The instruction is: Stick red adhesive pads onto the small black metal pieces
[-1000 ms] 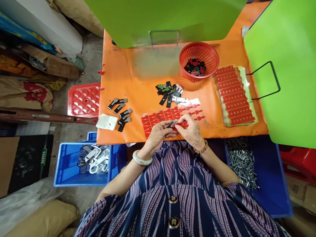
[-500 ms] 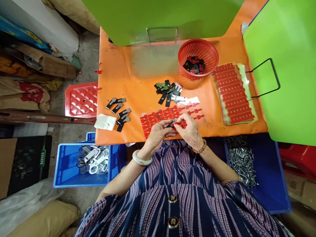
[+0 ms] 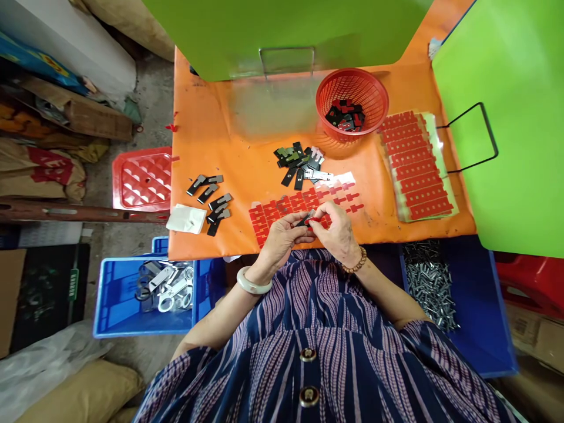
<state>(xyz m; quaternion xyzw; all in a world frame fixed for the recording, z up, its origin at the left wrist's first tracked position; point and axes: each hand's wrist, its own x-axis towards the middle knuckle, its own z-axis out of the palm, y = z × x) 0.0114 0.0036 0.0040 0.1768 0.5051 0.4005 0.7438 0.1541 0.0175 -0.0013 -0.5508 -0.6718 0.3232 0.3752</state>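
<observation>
My left hand (image 3: 284, 238) is closed round a small black flat piece (image 3: 303, 221) with a grey tip, held over the front edge of the orange table. The fingers of my right hand (image 3: 337, 235) pinch a small red sticker (image 3: 314, 220) against that piece; fingertips partly hide it. Just beyond both hands lies a sheet of red stickers (image 3: 282, 208). Behind the sheet is a pile of black pieces (image 3: 294, 160), and more loose black pieces (image 3: 219, 205) lie at the left. A red basket (image 3: 324, 117) contains black pieces with red on them.
A stack of red sticker sheets (image 3: 416, 167) lies at the right, beside a green panel (image 3: 520, 117) with a wire handle. A white pad (image 3: 185, 218) is at the left edge. Blue bins with metal parts (image 3: 106, 305) and pins (image 3: 429, 294) stand below the table.
Both hands stay together at the black piece, with barely visible finger movement. The whole view has shifted slightly; nothing has been put down or picked up.
</observation>
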